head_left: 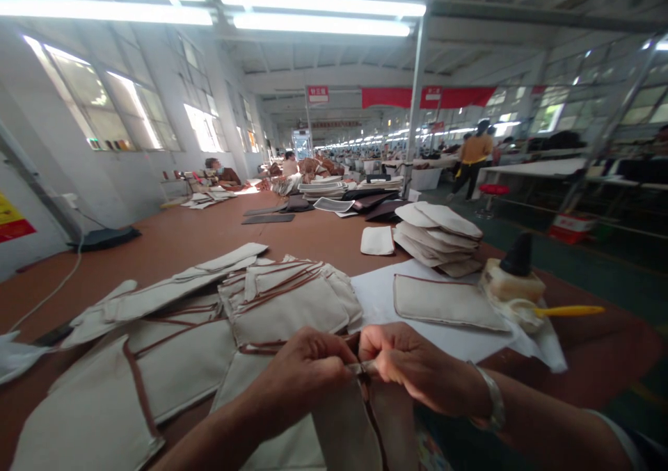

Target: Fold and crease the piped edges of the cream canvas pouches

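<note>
My left hand (307, 363) and my right hand (412, 363) meet close together at the table's near edge. Both are closed, thumbs and fingers pinching the top edge of a beige fabric piece with brown edging (347, 426). The piece hangs down below my hands, with a dark brown-edged line running down its middle. Left of my hands lie overlapping beige fabric panels with brown edges (182, 363), and a thicker heap of them (292, 304) sits just beyond. A single beige panel (443, 304) rests on white paper (376, 283) to the right.
The brown table (209, 231) stretches far ahead. A stack of beige pieces (438, 238) stands at right, near a plastic bottle with a black cap (514, 273) and a yellow-handled brush (568, 311). Dark panels lie farther back. A person (474, 154) walks in the aisle by a red stool (493, 190).
</note>
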Available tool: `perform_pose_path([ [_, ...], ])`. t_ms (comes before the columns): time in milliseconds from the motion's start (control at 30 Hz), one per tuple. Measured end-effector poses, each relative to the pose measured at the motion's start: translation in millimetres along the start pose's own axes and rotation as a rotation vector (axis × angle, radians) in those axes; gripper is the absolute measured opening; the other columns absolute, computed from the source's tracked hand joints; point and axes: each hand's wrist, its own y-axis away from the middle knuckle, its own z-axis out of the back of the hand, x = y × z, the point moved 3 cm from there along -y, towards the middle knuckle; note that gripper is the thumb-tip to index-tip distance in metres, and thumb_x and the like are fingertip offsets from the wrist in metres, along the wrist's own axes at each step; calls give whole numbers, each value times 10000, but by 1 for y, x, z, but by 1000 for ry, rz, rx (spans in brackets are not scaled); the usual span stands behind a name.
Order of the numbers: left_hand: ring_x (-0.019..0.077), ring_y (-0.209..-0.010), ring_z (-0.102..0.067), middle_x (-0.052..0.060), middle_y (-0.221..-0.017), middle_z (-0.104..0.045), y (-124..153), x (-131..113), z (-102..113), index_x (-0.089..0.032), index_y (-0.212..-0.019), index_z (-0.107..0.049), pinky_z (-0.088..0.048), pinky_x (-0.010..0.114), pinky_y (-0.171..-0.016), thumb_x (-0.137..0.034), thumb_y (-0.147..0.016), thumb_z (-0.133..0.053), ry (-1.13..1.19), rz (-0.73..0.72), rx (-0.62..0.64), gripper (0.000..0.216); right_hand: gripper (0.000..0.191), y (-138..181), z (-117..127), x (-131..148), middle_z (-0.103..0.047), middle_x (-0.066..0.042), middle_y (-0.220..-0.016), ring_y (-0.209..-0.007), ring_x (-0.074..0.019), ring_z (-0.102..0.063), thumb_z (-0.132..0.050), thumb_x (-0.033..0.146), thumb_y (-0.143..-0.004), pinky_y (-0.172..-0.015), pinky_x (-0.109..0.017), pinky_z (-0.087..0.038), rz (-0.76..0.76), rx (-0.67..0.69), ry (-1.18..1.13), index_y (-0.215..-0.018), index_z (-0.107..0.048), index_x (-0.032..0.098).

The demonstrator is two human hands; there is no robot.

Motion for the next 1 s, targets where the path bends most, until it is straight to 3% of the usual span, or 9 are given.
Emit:
perform_pose_path([
  [133,99,-545,-374,-9,-598,-526,1,-6,-3,-88,-729,-720,-234,235,-480,-267,-679,-633,-56,-7,-58,205,31,2,0,7,-387,49,-587,-549,-99,-312,-479,204,-716,-496,-222,-206,4,1,83,-743,-483,188],
  [233,93,-521,-360,-14,-580,-516,3,-8,-8,-96,-687,-713,-214,237,-461,-208,-688,-543,-177,-9,-109,203,33,2,-2,10,-388,43,-622,-577,-101,-313,-457,189,-707,-505,-233,-222,2,-3,170,-738,-468,184],
  [333,101,-534,-383,-17,-558,-492,4,-8,-10,-112,-651,-691,-239,237,-482,-182,-702,-490,-318,-122,-173,219,35,2,-2,7,-412,30,-671,-613,-103,-328,-451,169,-707,-522,-235,-239,25,-28,254,-736,-470,174],
  [467,95,-507,-358,-21,-555,-485,3,1,-11,-115,-678,-673,-240,228,-471,-229,-699,-497,-101,-70,-117,210,60,3,-1,2,-436,30,-668,-606,-106,-351,-443,191,-750,-537,-229,-270,34,13,161,-780,-492,174],
  [533,88,-496,-338,-23,-558,-478,2,3,-10,-116,-676,-649,-228,223,-462,-274,-705,-523,-2,-34,-94,204,46,5,1,5,-461,28,-673,-610,-110,-379,-482,214,-779,-542,-228,-289,91,-12,245,-794,-499,174],
  [700,89,-521,-332,-32,-561,-447,2,-3,-12,-131,-633,-596,-228,212,-463,-276,-735,-527,-128,-50,-146,191,91,12,1,16,-490,31,-655,-568,-103,-390,-559,134,-754,-532,-237,-271,332,-177,715,-782,-488,184],
  [800,94,-543,-342,-30,-583,-443,3,-6,-16,-143,-607,-555,-238,215,-470,-238,-739,-494,-181,-95,-157,174,78,15,-4,17,-564,-15,-698,-584,-131,-443,-523,119,-761,-549,-270,-262,384,-198,938,-818,-530,171],
  [900,101,-573,-370,-23,-605,-460,5,-6,-19,-151,-595,-524,-269,218,-498,-214,-753,-480,-190,-167,-179,176,118,15,-7,13,-616,-59,-743,-600,-161,-499,-502,122,-764,-554,-291,-261,357,-196,1002,-861,-563,151],
  [1000,99,-570,-347,-36,-587,-419,6,-1,-20,-162,-586,-493,-259,220,-504,-223,-771,-501,-178,-190,-200,195,135,12,-5,10,-622,-63,-739,-651,-176,-540,-478,99,-750,-582,-280,-318,358,-221,874,-842,-563,151],
])
